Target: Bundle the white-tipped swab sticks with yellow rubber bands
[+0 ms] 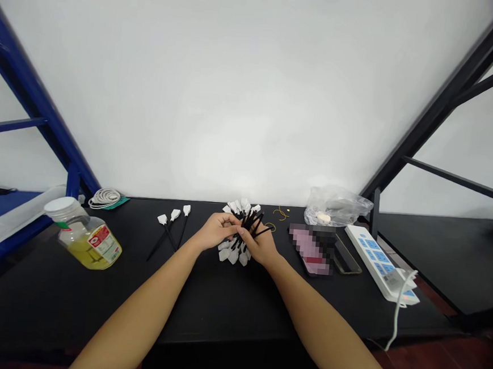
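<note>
Between my two hands is a bundle of thin black sticks (249, 224) with flat white paddle-like ends. The white ends fan out on the far side and on the near side of my fingers. My right hand (263, 245) is wrapped round the middle of the bundle, thumb across the sticks. With fingers curled and pinched, my left hand (218, 232) grips the bundle's left side, close to the right thumb. Exactly which sticks lie under the left fingertips is hidden. Left of it, three loose white-tipped sticks (169, 236) lie on the black table (220, 307).
A plastic jar (96, 246) with yellow contents stands left, near a coiled white cable (104, 198). To the right are yellow rubber bands (280, 213), a clear plastic bag (338, 206), a pink-screened phone (309, 251), a dark phone (347, 258) and a white power strip (377, 263).
</note>
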`<state>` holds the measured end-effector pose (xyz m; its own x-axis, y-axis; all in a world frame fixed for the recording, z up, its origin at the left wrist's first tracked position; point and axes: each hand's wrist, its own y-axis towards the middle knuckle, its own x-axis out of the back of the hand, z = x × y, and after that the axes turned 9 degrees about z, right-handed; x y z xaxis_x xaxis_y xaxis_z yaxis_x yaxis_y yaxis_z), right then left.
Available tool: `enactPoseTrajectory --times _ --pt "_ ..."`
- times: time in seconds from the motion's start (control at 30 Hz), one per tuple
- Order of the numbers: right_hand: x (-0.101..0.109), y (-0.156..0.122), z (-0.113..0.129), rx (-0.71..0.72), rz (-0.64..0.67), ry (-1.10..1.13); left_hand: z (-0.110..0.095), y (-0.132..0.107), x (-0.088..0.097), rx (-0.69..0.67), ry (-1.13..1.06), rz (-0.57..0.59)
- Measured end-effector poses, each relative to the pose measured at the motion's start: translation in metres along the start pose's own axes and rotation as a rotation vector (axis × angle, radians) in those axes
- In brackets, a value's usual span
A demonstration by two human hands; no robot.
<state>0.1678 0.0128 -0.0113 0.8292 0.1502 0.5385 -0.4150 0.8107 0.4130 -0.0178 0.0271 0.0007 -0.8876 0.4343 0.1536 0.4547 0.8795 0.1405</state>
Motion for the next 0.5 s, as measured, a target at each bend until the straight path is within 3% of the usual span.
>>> enactPoseTrajectory --times 0.17,0.27,0.33,0.4,0.5 --pt "0.003 0.002 0.0 0.047 -0.03 -0.068 0.005 0.0 0.01 0.039 -0.006 -0.017" --pt "0.004 0.002 0.002 0.017 -0.012 -0.104 0.008 -0.001 0.03 0.117 0.278 -0.098" --pt "0.004 0.001 0.003 -0.009 -0.002 -0.104 0.011 -0.004 0.047 0.251 0.614 -0.178" --pt "0.004 0.001 0.003 -0.023 0.005 -0.099 0.013 -0.01 0.065 0.47 0.897 -0.274" --pt "0.004 0.001 0.003 -0.02 0.009 -0.102 0.017 -0.019 0.088 0.725 1.057 -0.318"
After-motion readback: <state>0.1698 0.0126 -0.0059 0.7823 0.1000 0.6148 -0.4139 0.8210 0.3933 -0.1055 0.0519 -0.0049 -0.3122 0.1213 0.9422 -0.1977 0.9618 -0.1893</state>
